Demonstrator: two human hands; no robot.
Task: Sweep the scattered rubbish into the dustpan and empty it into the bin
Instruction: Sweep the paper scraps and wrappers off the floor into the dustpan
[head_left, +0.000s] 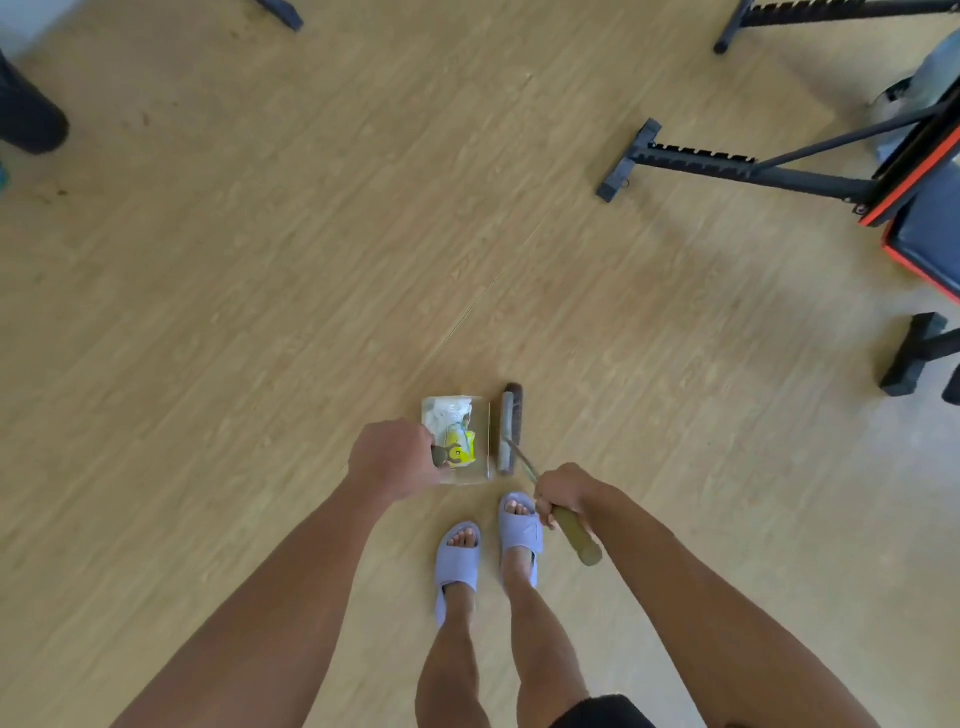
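A pale dustpan (480, 415) rests on the wooden floor just ahead of my feet. Inside it lie a crumpled white wrapper (448, 413) and a yellow packet (462, 446). My left hand (392, 457) is closed around the dustpan's handle at its near left side. Right beside the pan's right edge stands the broom head (510, 428), grey with dark bristles. Its thin shaft runs back to an olive grip (576, 538), and my right hand (563, 491) is closed on that grip. No bin is in view.
A black exercise bench frame (727, 166) with a red-trimmed seat (930, 228) fills the right side, with a foot (911, 353) near mid-right. A dark object (28, 111) stands at the far left. My feet in lilac slippers (519, 525) are behind the pan.
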